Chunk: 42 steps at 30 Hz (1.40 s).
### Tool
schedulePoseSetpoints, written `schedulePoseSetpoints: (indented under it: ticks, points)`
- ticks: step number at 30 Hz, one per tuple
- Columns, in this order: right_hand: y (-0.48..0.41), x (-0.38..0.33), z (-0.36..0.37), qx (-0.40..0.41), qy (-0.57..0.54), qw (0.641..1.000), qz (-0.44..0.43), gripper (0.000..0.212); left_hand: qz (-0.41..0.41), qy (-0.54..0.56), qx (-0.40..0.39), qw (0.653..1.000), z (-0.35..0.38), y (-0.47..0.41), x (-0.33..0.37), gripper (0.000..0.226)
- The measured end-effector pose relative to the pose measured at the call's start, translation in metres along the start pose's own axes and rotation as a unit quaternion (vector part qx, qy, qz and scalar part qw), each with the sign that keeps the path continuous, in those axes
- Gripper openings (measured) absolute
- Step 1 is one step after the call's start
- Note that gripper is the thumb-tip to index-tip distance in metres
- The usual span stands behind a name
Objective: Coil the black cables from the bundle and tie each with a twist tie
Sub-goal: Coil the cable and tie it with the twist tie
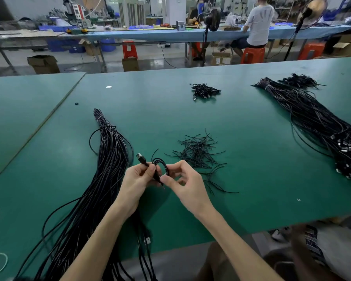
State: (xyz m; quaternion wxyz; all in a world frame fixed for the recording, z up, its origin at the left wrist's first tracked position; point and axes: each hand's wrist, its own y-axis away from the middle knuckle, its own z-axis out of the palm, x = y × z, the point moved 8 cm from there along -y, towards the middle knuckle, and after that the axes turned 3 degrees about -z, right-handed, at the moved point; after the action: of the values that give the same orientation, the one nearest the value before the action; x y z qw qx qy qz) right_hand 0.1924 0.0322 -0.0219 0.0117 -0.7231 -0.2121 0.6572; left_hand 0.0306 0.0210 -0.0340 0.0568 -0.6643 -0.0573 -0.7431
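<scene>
Green matting covers the bench, and just below the middle of the frame both hands hold a small coiled black cable above it. The left hand pinches the coil's left side between thumb and curled fingers, with the cable's USB plug sticking out up and to the left of the fingertips. The right hand pinches the coil's right side with thumb and forefinger, its other fingers curled loosely behind. Whether a twist tie is already in that pinch I cannot tell.

Just to the upper right of the hands lies a loose heap of black twist ties, a few strays trailing toward the right hand. To the left, a long bundle of black cables runs from the lower left edge up to a narrow end bound with a white band. Farther up the bench, right of centre, sits a small pile of coiled cables. Along the right edge stretches a second, larger bundle with plugs at its lower end.

Across the top of the frame are blue-topped worktables, orange stools, cardboard boxes, a standing fan and a seated person in a white shirt.
</scene>
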Motion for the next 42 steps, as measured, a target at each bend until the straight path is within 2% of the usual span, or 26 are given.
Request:
schedulePoseSetpoints:
  ticks: [3, 8, 14, 17, 20, 23, 27, 33, 42]
  points:
    - [0.003, -0.001, 0.007, -0.021, 0.065, 0.998, -0.009, 0.039, 0.032, -0.041, 0.009, 0.999, -0.001, 0.001, 0.004, 0.021]
    - [0.004, 0.0, 0.007, 0.004, 0.156, 0.987, -0.028, 0.026, 0.046, -0.045, -0.008, 0.998, 0.006, 0.004, 0.006, 0.021]
    - [0.005, -0.002, 0.005, 0.01, 0.11, 0.993, -0.034, 0.023, 0.019, 0.045, -0.006, 0.999, 0.0, 0.004, 0.006, 0.015]
    - [0.005, -0.002, 0.006, 0.002, 0.101, 0.994, -0.031, 0.027, -0.013, 0.087, -0.012, 0.996, -0.001, 0.003, 0.003, 0.027]
    - [0.004, -0.002, 0.005, -0.003, 0.077, 0.997, -0.029, 0.027, -0.019, 0.091, -0.063, 0.994, 0.006, 0.004, 0.003, 0.041]
    - [0.002, 0.0, 0.003, -0.003, 0.075, 0.997, -0.022, 0.026, -0.012, 0.075, -0.092, 0.993, 0.01, 0.004, 0.004, 0.041]
    - [0.003, 0.0, 0.005, -0.013, 0.091, 0.996, -0.02, 0.025, 0.022, 0.057, -0.102, 0.993, 0.011, 0.005, 0.009, 0.034]
    - [0.004, -0.004, 0.003, -0.001, 0.098, 0.995, -0.027, 0.026, 0.031, 0.044, -0.086, 0.995, 0.008, 0.004, 0.008, 0.034]
    - [0.002, 0.0, 0.003, -0.007, 0.058, 0.998, 0.002, 0.025, -0.008, 0.113, -0.109, 0.988, 0.011, 0.004, 0.005, 0.032]
